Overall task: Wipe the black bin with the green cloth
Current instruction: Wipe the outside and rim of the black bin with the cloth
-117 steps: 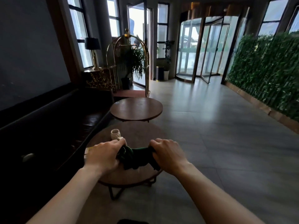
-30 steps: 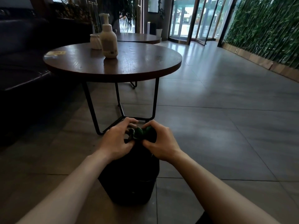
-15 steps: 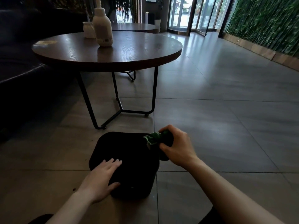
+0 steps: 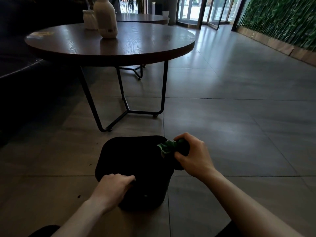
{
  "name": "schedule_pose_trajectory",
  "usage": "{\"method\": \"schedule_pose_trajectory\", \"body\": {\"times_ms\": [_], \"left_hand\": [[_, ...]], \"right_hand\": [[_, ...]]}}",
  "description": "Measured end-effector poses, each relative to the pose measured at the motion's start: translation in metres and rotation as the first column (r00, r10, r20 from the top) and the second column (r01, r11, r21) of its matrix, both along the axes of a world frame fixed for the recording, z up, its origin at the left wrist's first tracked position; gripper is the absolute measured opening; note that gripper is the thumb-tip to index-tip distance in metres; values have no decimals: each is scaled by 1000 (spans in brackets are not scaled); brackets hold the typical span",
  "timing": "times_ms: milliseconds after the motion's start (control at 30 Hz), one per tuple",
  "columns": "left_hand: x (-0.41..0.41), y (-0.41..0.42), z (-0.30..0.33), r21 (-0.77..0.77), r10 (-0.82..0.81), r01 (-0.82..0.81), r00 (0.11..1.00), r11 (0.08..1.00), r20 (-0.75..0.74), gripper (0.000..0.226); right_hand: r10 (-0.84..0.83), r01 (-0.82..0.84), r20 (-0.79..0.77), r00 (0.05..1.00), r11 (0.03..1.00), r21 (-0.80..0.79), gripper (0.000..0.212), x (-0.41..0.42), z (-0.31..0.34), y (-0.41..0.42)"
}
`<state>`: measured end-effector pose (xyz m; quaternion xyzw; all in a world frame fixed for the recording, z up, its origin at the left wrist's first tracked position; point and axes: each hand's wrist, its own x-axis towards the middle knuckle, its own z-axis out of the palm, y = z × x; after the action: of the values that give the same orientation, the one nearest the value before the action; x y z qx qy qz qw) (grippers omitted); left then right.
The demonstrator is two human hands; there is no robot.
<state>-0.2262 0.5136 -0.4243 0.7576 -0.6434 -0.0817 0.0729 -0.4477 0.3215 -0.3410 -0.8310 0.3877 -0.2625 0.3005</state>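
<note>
Black bin [image 4: 135, 161] stands on the tiled floor [image 4: 222, 127], low and square-ish, top face dark; no streaks or wet marks can be made out on it in this light.

Green cloth [image 4: 168, 146] bunched in the right hand [image 4: 193, 153], grip clenched round the wad, which sits at the bin's far right corner, touching or just above the edge; cannot tell which.

Left hand [image 4: 112, 185] lies on the near left edge of the top, fingers bent over the rim, steadying the bin, holding nothing else.

Beyond both grips: round worktop [image 4: 136, 47] on black wire legs, a white pump bottle [image 4: 106, 17] standing on it, a second round table farther off.

Progress, as a judgement: wiping is at its very start. Cloth is at one corner only; top and sides remain to be done.

Against half a second ago: left fingers were flat and spread on the top, now curled at the edge. Right hand and cloth sit at much the same corner.
</note>
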Motion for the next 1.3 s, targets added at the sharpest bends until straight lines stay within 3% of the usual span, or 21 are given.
{"method": "schedule_pose_trajectory", "body": {"times_ms": [233,400,533,667,833,1133,1300], "left_hand": [[7,-24,34,58,65,-61,996,996,-64,21],[10,-30,25,-149,73,-84,994,985,-77,24],[9,-23,5,-214,117,-102,991,972,62,63],[8,-18,-7,-80,156,-146,979,986,134,120],[28,-30,-12,-5,112,-112,986,994,124,149],[49,-44,-13,-18,11,-10,997,1000,77,143],[54,-47,-17,-89,-35,38,999,995,39,126]], "right_hand": [[-60,61,14,998,997,-55,37,2,3,-10],[-105,112,90,990,991,-75,35,6,-6,-1],[-123,136,139,983,987,-89,38,12,-22,11],[-126,148,171,977,981,-122,41,19,-41,22],[-121,176,227,966,956,-236,46,31,-66,34],[-50,130,182,982,879,-459,56,61,-103,50],[88,-155,-153,984,847,-509,66,68,-139,73]]}}
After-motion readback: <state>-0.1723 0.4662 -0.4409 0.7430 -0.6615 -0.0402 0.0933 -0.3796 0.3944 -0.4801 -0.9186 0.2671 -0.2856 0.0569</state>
